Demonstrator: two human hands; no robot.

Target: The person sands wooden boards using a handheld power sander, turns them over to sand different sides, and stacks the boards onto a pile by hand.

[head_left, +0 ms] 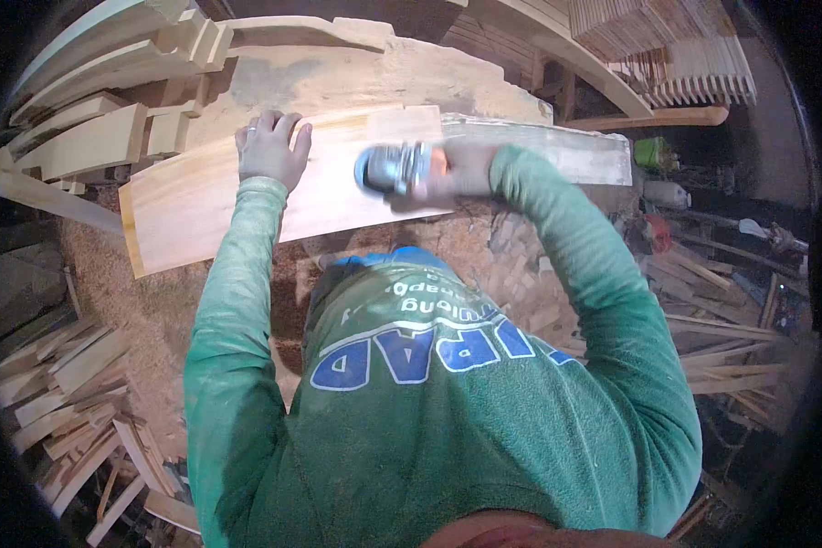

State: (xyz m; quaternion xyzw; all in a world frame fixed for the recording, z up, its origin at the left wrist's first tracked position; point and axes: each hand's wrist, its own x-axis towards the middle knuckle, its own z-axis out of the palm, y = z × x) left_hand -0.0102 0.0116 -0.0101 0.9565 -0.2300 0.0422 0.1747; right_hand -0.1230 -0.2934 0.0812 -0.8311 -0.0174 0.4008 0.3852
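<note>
Curved wood pieces (pixel 110 142) upper left; left hand (pixel 274 151) released, palm down on pale board (pixel 201 205), ring on one finger; board spans upper left to upper centre of the frame; blurred power tool (pixel 388 171) over board, upper centre, grasped by right hand (pixel 452 171), also blurred; grey plank (pixel 584 157) beside board, upper right

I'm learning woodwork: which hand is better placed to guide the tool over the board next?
Likely the right hand: it holds the tool at the board, while the left hand rests on the wood.
</note>
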